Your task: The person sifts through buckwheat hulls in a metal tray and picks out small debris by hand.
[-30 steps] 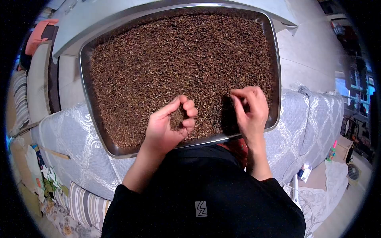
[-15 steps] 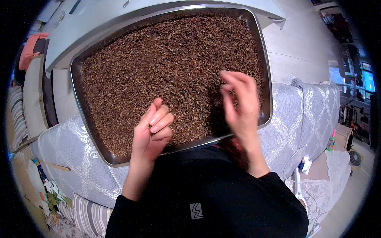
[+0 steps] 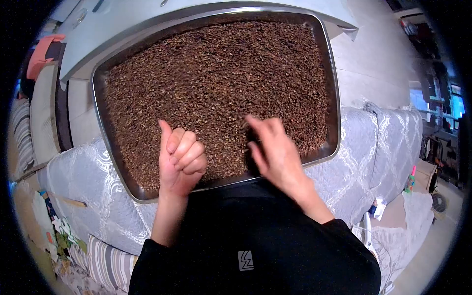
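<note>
A wide metal tray point(image 3: 338, 113) with rounded corners holds a thick layer of small, dry, reddish-brown bits point(image 3: 211, 83) that look like peppercorn husks. Over the tray's near left part is my left hand point(image 3: 182, 155), its fingers curled into the palm and one digit pointing up. Whatever it may hold is hidden by the fingers. My right hand point(image 3: 278, 152), slightly blurred, is low over the bits to the right of it, with thumb and forefinger apart and nothing visible between them. Whether its fingertips touch the bits I cannot tell.
Beyond the tray stands a pale table point(image 3: 132, 22). A grey quilted cover with white patterns point(image 3: 364, 142) spreads on both sides below the tray. At lower left lies a striped cushion point(image 3: 105, 260). A white cable or handle-like item point(image 3: 368, 231) is at right.
My right hand has moved left and nearer to me across the bits. My left hand has shifted slightly left, its fingers more curled and one digit now sticking up.
</note>
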The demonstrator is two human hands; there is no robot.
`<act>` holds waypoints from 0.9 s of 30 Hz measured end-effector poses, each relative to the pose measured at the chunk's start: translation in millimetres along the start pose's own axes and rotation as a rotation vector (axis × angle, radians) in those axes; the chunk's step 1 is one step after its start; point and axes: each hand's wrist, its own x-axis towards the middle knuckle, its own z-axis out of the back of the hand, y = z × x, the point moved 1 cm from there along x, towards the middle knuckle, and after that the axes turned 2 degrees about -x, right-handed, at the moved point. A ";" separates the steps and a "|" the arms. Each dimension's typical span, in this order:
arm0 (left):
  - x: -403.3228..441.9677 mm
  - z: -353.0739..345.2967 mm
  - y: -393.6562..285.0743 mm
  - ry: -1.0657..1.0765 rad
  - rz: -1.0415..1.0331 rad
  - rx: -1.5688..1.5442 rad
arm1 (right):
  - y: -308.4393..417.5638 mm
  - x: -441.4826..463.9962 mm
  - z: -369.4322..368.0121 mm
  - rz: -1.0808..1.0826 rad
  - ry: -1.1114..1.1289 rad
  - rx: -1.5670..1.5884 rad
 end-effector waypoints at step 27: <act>-0.3 -6.0 9.6 -0.170 -0.100 0.473 | -6.6 46.8 16.2 -0.410 0.008 1.352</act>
